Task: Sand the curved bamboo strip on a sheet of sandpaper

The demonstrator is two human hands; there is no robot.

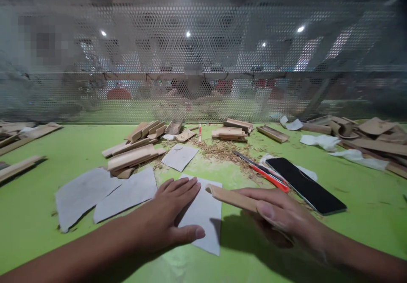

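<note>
My left hand point(178, 208) lies flat, fingers stretched out, on a sheet of white paper point(206, 223) in the middle of the green table. In my right hand point(280, 215) is a curved, light brown strip point(232, 198) that looks like bark or bamboo sheath. Its curled end points left, just above the paper's upper right part. My thumb presses on top of the strip while the other fingers go beneath it, partly hidden. Beyond the fingers of my left hand rests a smaller paper piece point(180, 156).
An orange utility knife point(267, 175) and a black phone point(307, 185) lie right of centre. Torn paper sheets point(85, 194) are at left. Curled strips point(136, 155) are piled behind them, with more point(378, 134) at far right. Shavings point(219, 151) litter the middle, before a perforated metal screen point(197, 62).
</note>
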